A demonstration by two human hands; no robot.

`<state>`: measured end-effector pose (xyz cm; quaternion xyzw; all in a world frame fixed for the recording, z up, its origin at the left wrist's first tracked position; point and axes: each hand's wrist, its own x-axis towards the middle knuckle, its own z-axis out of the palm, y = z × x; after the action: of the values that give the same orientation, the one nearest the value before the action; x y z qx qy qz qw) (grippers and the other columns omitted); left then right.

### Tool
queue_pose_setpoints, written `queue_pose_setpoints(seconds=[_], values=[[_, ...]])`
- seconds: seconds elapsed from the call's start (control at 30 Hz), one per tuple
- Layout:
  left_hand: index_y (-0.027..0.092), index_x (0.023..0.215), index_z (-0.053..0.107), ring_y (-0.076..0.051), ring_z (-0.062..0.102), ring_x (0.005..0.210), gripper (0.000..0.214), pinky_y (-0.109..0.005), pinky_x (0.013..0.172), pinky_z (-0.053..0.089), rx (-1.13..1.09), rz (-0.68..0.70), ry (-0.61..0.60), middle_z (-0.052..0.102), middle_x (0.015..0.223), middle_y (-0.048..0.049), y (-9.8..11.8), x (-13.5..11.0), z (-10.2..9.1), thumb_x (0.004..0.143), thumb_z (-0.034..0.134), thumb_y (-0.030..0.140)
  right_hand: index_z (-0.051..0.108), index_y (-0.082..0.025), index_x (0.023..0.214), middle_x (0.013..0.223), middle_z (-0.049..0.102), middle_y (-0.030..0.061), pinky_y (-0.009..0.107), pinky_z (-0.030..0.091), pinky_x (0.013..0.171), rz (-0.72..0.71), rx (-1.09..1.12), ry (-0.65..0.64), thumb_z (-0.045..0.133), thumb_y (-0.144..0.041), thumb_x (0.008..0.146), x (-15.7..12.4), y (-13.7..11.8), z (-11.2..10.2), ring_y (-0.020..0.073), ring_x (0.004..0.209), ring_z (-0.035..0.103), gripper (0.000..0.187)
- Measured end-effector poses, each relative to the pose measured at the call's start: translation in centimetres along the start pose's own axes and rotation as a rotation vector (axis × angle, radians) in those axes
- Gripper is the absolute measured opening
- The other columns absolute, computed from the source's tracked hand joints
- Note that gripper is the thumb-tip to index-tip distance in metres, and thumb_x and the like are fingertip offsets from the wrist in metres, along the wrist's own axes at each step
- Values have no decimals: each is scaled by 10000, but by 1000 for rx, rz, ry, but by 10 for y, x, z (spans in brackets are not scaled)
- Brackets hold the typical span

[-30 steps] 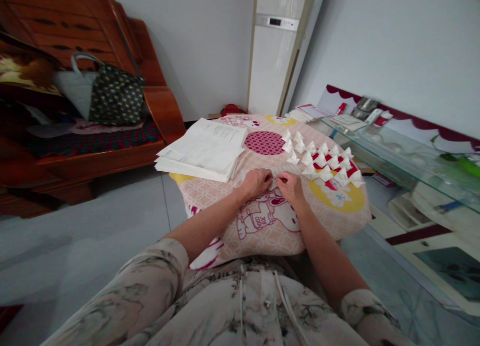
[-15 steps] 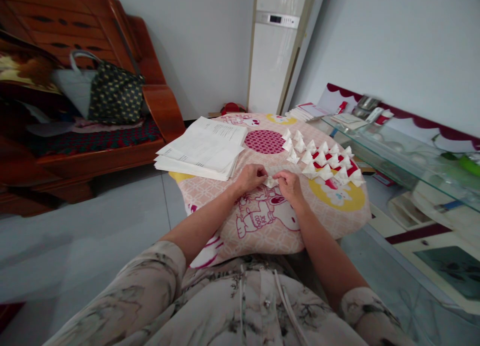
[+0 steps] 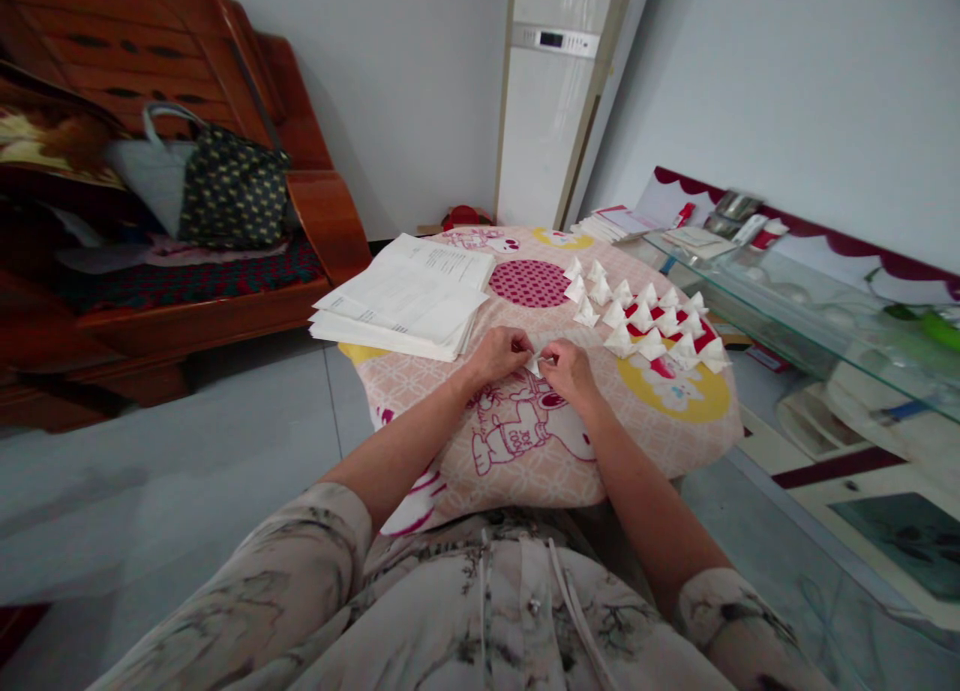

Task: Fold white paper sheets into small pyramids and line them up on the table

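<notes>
Both hands meet over the middle of a table covered by a pink patterned cloth (image 3: pixel 450 401). Between them is a small piece of folded white paper (image 3: pixel 533 365). My left hand (image 3: pixel 504 354) pinches its left side, fingers closed. From the right, my right hand (image 3: pixel 566 369) grips the other side with thumb and fingertips. Parts of the paper are hidden behind the fingers. To the right of my hands stand several small pointed folded-paper pieces (image 3: pixel 651 344) in rows. A stack of printed white sheets (image 3: pixel 405 296) lies to the left, near my left hand.
A glass-topped cabinet (image 3: pixel 810 321) with cups and small items runs along the right. At the left is a wooden sofa (image 3: pixel 322 211) with a dark patterned bag (image 3: pixel 229 186). A tall white air conditioner (image 3: pixel 544 121) stands behind the table.
My right hand has moved slightly left, closer to my left hand. The paper between them now looks narrower and more upright. My left hand has hardly moved.
</notes>
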<state>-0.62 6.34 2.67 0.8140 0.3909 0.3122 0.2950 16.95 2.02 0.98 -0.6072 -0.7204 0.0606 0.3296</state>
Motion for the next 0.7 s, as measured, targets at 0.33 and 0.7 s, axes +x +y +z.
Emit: queue_pose_setpoints(seconds=[0.33,0.7], values=[[106,773,736,-123,607,634,138,-218,602,459,-319,-18,-4,708,710,-34,-13,1,1,699,638,169,635,-198,650,719,623,50,301,422,672,-67,18,82,570,-140,756,-1,4,5,196,703,561,137],[111,962,717,-148,647,744,295,-260,680,522,-483,-23,-12,725,863,-66,-7,-2,3,756,727,321,578,-197,750,796,578,72,315,425,700,-225,-32,291,503,-72,802,-7,1,5,216,768,541,155]])
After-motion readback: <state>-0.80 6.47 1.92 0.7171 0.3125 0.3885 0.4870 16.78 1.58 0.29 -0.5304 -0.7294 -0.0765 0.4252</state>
